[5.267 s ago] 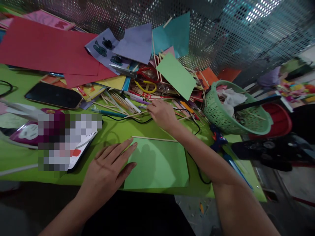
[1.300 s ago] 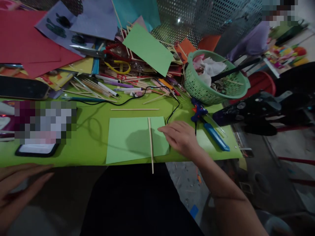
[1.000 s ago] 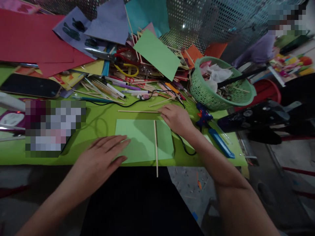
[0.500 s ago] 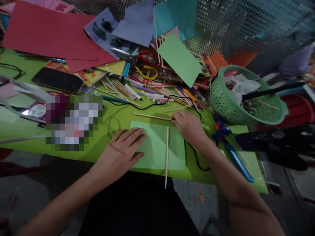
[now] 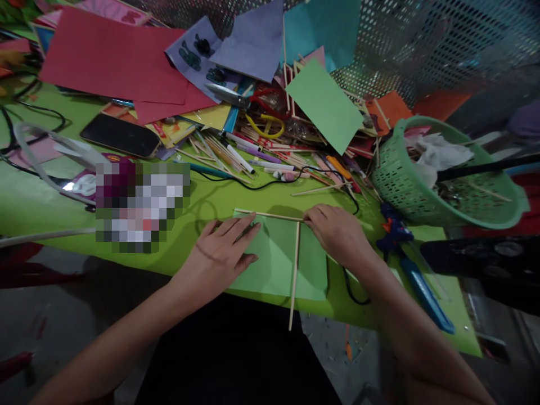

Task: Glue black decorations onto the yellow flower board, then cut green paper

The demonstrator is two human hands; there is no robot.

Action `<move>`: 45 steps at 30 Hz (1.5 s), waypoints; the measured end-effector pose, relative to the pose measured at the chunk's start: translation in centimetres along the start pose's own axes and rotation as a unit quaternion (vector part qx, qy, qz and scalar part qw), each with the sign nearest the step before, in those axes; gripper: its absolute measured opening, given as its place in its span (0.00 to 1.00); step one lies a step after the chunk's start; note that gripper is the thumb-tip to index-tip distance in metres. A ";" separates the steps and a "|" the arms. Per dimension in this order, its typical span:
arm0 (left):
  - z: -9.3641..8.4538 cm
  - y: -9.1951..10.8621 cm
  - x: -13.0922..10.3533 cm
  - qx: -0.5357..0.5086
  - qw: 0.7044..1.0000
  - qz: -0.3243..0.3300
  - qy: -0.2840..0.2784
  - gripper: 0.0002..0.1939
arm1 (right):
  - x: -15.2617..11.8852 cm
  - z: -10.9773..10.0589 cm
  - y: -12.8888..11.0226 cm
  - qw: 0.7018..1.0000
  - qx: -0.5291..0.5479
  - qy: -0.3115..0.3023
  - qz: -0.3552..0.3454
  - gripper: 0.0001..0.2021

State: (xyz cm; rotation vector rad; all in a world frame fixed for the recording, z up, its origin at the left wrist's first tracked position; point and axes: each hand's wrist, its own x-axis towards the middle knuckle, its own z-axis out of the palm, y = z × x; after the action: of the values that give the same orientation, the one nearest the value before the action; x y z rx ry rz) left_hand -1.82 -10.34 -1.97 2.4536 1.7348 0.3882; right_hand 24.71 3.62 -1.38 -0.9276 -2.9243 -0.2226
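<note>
The green tabletop is the biggest thing, and it sits under the green sheet. Big red paper lies behind the green sheet, far to its left. A green basket full of bits stands behind the green sheet, off to its right.

The green sheet lies flat at the front edge. The left hand lies on the left part of the green sheet, palm down. Its fingers are a little bit spread, the thumb is apart, and they grip nothing. One fingertip is at the top stick.

The right hand is at the sheet's back right corner. Its fingers are closed in a pinch on the right end of the top stick. That thin stick lies along the back edge of the green sheet.

The other stick lies across the right part of the green sheet, and its near end pokes out past the front. Scissors with red and yellow handles lie behind the green sheet.
</note>
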 end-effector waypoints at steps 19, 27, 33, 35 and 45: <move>0.9 0.1 1.0 0.055 0.998 -0.016 0.014 0.26 | -0.6 -1.9 -0.9 0.999 0.039 -0.015 0.025 0.09; 1.9 -0.4 0.8 0.067 0.997 0.002 0.040 0.28 | -4.4 -2.6 -4.3 0.987 0.153 -0.049 -0.005 0.11; 1.9 -0.4 1.0 0.074 0.997 -0.009 0.018 0.29 | -6.2 -1.9 -5.3 0.983 0.171 -0.019 0.059 0.11; 1.8 -0.4 1.0 0.067 0.998 -0.010 0.014 0.29 | -6.7 -1.7 -5.4 0.980 0.179 -0.007 0.087 0.09; 1.1 0.0 1.3 0.098 0.995 -0.006 0.017 0.26 | -7.7 -1.7 -5.2 0.968 0.196 0.028 0.151 0.06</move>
State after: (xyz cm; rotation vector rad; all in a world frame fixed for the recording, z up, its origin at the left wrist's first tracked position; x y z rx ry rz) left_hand -1.10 -9.09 -2.89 2.5806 1.8850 0.2707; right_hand 28.04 -5.19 -1.17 -1.2426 -2.5825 0.3276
